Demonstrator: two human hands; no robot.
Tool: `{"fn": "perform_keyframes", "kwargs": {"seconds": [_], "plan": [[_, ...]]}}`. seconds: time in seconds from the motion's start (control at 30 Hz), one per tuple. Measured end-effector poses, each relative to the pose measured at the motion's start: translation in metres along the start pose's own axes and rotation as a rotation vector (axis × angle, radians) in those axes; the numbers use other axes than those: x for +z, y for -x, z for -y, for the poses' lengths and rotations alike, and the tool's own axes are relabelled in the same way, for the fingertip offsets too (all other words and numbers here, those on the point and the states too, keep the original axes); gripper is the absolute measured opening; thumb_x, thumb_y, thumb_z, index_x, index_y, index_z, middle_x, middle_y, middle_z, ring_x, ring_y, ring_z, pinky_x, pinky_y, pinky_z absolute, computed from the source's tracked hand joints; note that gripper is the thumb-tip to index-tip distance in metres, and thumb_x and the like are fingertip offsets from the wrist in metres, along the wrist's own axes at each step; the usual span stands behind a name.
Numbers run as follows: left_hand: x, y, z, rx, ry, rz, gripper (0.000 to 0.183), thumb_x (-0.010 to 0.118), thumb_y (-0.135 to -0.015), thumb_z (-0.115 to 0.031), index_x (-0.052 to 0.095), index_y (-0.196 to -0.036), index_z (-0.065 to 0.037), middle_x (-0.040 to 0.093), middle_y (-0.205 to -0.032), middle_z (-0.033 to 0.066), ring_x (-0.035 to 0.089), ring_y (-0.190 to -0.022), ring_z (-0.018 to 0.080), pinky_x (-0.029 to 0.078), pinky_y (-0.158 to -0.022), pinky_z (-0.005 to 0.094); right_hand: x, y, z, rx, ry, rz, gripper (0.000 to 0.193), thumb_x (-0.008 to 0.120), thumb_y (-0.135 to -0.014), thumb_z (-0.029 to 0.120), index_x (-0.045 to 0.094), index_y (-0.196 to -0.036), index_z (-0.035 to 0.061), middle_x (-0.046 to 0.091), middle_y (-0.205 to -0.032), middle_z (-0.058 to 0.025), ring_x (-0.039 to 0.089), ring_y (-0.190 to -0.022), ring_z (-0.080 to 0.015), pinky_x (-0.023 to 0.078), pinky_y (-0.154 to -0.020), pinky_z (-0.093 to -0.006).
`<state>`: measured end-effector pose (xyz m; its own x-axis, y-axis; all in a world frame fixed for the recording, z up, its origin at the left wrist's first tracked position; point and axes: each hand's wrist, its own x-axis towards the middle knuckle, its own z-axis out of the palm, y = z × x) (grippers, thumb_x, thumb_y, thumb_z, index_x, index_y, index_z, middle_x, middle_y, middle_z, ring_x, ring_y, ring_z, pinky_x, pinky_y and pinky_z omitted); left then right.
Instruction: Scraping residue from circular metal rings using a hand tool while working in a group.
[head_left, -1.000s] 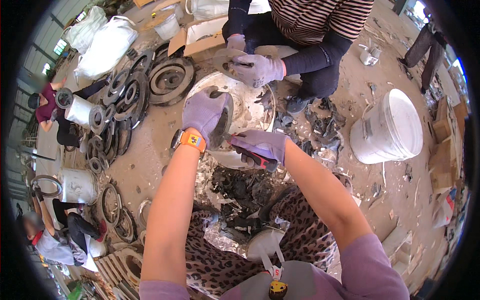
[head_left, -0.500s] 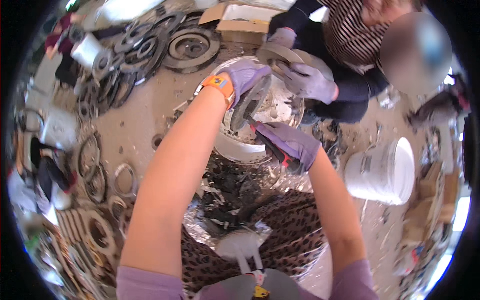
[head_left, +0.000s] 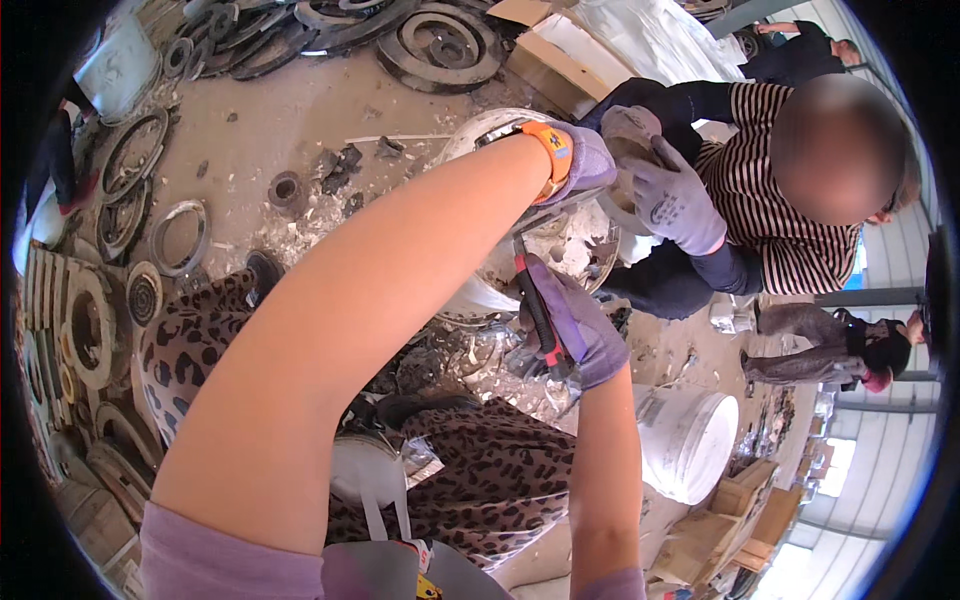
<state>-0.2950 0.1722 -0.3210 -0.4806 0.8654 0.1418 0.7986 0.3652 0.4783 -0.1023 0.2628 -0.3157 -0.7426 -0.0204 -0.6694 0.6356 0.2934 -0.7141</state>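
Note:
My left hand (head_left: 592,163), in a purple glove with an orange wristwatch (head_left: 552,160) above it, is closed on a dark grey ring-like part (head_left: 556,212). That part is seen nearly edge-on and mostly hidden behind my wrist. My right hand (head_left: 588,325), also gloved, grips a red and black utility knife (head_left: 543,315); its tip points up at the part's lower edge. Whether the blade touches it, I cannot tell. Below both hands stands a white tub (head_left: 478,298) holding pale scraps. Across from me, a co-worker's grey-gloved hands (head_left: 680,200) hold another grey ring (head_left: 622,195).
Beside my right forearm lies a white bucket (head_left: 700,445) on its side. Dark scraps (head_left: 425,360) cover the floor between my legs. Several black rings (head_left: 440,45) are piled at the far left, near an open cardboard box (head_left: 570,55). Wooden crates (head_left: 715,530) stand at lower right.
My view has swung to the right and tilted. The grey part has turned from showing its face to nearly edge-on, as my left wrist rolled over it. The knife stays in my right hand.

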Motion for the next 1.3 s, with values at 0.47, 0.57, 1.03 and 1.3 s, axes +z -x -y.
{"fn": "perform_keyframes", "kwargs": {"seconds": [0.47, 0.57, 1.03, 1.3], "plan": [[-0.037, 0.099, 0.040, -0.231, 0.101, -0.100, 0.035, 0.054, -0.088, -0.006, 0.054, -0.124, -0.004, 0.063, -0.112, 0.0160, 0.062, -0.100, 0.0244, 0.052, -0.082, 0.0312, 0.000, 0.051, -0.048, 0.023, -0.570, -0.002, 0.044, 0.049, -0.094, 0.049, 0.056, -0.099, 0.0062, 0.056, -0.060, -0.0029, 0.052, -0.043, -0.0102, 0.043, -0.038, -0.0235], [-0.007, 0.109, 0.081, -0.156, 0.344, -0.122, 0.035, 0.046, -0.093, -0.010, 0.049, -0.126, 0.001, 0.060, -0.114, 0.0150, 0.060, -0.101, 0.0255, 0.054, -0.078, 0.0318, -0.002, 0.068, -0.074, -0.013, -0.571, -0.078, 0.043, 0.049, -0.094, 0.047, 0.058, -0.098, 0.0059, 0.056, -0.060, -0.0021, 0.051, -0.042, -0.0096, 0.041, -0.037, -0.0231], [-0.027, 0.112, 0.094, -0.747, 2.163, 0.044, 0.037, 0.036, -0.097, -0.020, 0.046, -0.126, 0.002, 0.051, -0.120, 0.0193, 0.054, -0.103, 0.0292, 0.056, -0.071, 0.0354, 0.005, 0.073, -0.096, -0.110, -0.736, 0.054, 0.050, 0.045, -0.093, 0.052, 0.058, -0.097, 0.0040, 0.054, -0.062, -0.0013, 0.054, -0.047, -0.0112, 0.043, -0.042, -0.0228], [-0.027, 0.113, 0.100, -0.786, 2.100, 0.013, 0.039, 0.032, -0.098, -0.021, 0.047, -0.126, 0.001, 0.054, -0.117, 0.0201, 0.057, -0.098, 0.0298, 0.056, -0.070, 0.0352, 0.003, 0.076, -0.103, -0.131, -0.684, 0.126, 0.050, 0.044, -0.093, 0.053, 0.058, -0.097, 0.0053, 0.055, -0.063, -0.0026, 0.056, -0.047, -0.0119, 0.046, -0.044, -0.0232]]}}
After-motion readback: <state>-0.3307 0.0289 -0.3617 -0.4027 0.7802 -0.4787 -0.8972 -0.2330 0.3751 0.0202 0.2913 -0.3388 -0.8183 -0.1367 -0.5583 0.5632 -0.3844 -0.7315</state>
